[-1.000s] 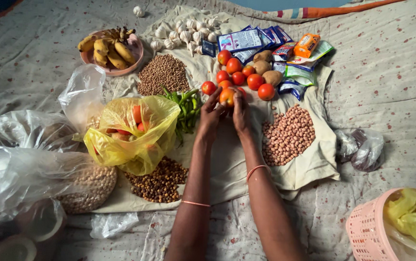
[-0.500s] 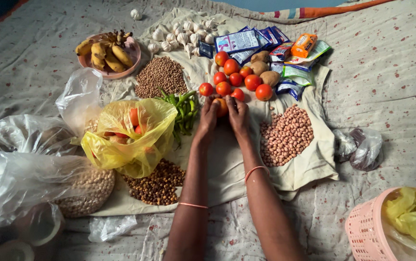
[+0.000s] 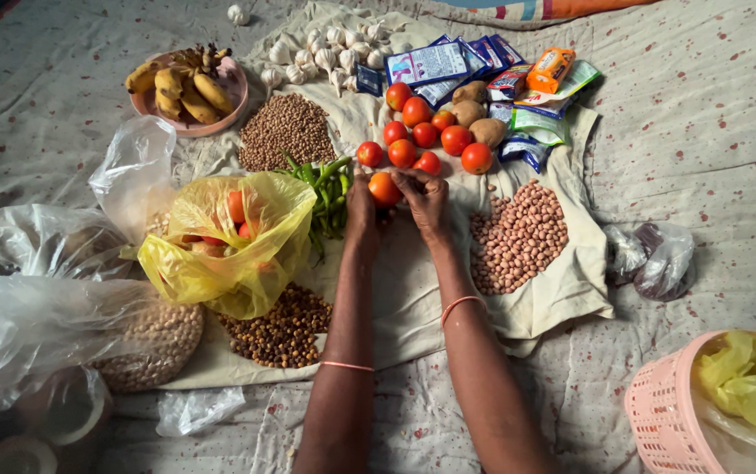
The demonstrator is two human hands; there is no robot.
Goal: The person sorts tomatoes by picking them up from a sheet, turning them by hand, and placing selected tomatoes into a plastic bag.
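Both hands meet over a cream cloth spread on the floor. My left hand and my right hand cup one orange-red tomato between their fingers, low over the cloth. Just beyond it lies a cluster of several red tomatoes. Green chillies lie right beside my left hand. A yellow plastic bag with more tomatoes inside sits open further left.
Piles of peanuts, brown chickpeas and small beans lie on the cloth. Potatoes, garlic bulbs, packets and a plate of bananas sit at the back. Clear bags left; pink basket lower right.
The hands drew the tomato slightly back from the cluster, then lowered it toward the cloth; the fingers have opened a little around it. The view shifted slightly.
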